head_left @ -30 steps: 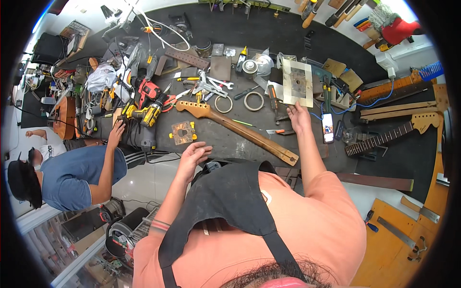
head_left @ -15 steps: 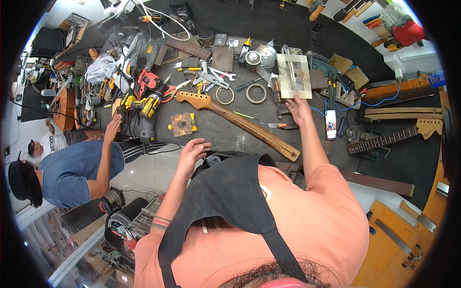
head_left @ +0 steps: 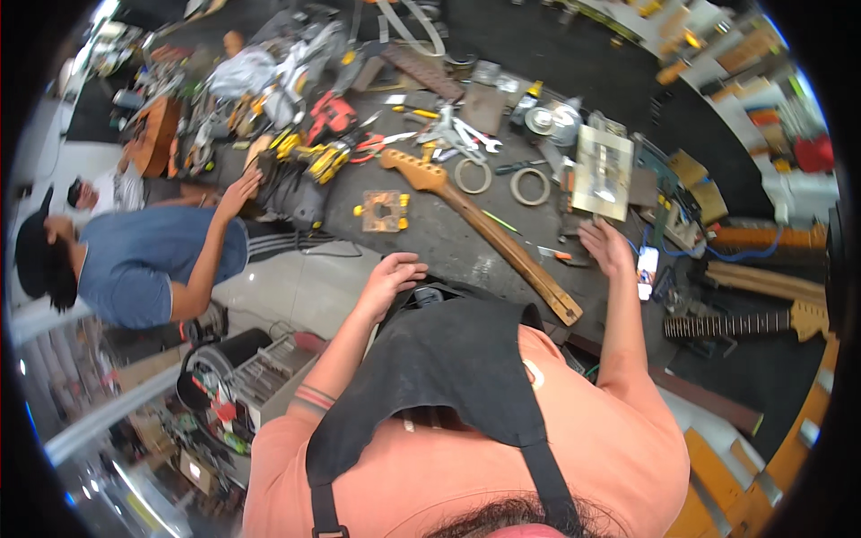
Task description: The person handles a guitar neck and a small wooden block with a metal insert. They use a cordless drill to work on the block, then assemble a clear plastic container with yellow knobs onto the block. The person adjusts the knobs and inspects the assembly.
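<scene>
My right hand (head_left: 607, 248) is open at the right of the bench, palm partly up and holding nothing. Just beyond its fingertips lies a pale rectangular plate (head_left: 615, 154) with a greyish strip down its middle; a small gap seems to separate them. My left hand (head_left: 393, 276) hovers by the bench's front edge, loosely open, its fingers lightly bent and nothing visible in them. Between my hands a brown guitar neck (head_left: 489, 229) lies diagonally, headstock at the far left. A small clear template with yellow knobs (head_left: 382, 212) rests beyond my left hand.
Two tape rings (head_left: 531, 186), wrenches (head_left: 475, 134) and a yellow-black power drill (head_left: 327, 161) lie across the bench. A lit phone (head_left: 647, 273) is right of my right hand, near a fretted neck (head_left: 731, 325). A co-worker in blue (head_left: 148, 260) leans in at left.
My right hand has come away from the pale plate's near edge, its fingers now spread. The whole view has shifted and tilted; my left hand keeps about the same pose.
</scene>
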### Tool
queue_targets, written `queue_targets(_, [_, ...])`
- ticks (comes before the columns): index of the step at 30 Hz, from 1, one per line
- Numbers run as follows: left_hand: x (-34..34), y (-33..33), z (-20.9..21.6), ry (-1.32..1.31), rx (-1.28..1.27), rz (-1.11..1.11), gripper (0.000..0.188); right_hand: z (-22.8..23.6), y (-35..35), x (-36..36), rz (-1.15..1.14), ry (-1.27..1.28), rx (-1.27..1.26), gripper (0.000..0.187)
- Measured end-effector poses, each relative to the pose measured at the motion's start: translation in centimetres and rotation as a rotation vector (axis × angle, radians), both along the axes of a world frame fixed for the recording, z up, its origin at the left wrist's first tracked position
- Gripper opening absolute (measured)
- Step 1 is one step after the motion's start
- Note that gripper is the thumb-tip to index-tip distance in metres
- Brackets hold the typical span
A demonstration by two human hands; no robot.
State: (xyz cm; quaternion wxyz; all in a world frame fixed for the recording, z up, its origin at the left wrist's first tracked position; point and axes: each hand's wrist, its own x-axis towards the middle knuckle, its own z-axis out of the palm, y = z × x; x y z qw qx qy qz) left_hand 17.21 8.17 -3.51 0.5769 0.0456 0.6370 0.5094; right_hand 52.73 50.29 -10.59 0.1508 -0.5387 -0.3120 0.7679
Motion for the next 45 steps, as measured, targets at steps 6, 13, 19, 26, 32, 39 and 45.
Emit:
queue_targets(6, [0.5, -2.4, -0.9, 0.031, -0.052, 0.053, 0.043, 1.5, -5.1, -4.4, 0.231, -0.338, 0.341, 0.040])
queue_targets(13, [-1.4, -2.9, -2.4, 0.252, -0.025, 0.352, 0.036, 0.6, -13.8, -17.1, 0.777, -0.289, 0.788, 0.031])
queue_targets(19, [-6.7, -2.2, -5.5, 0.270, -0.151, 0.457, 0.060, 1.2, -20.5, -31.6, 1.117, 0.005, 1.157, 0.083])
queue_targets(26, [-5.8, 0.7, -4.4, 0.190, 0.081, 0.445, 0.099, -0.7, -22.9, -37.3, 1.134, -0.031, 1.383, 0.088])
queue_targets(32, [-6.9, -1.1, -0.4, 0.180, 0.244, 0.391, 0.079, 3.1, -22.0, -37.1, 1.109, 0.211, 1.132, 0.077])
queue_targets(39, [-7.8, -7.1, 1.4, 0.442, 0.019, 0.074, 0.045, 10.4, -18.9, -30.7, 1.099, 0.298, 0.423, 0.073])
queue_targets(45, [-20.6, -7.6, 4.8, 0.898, -0.090, -0.506, 0.034, 10.1, -20.2, -28.5, 0.953, 0.154, 0.479, 0.071])
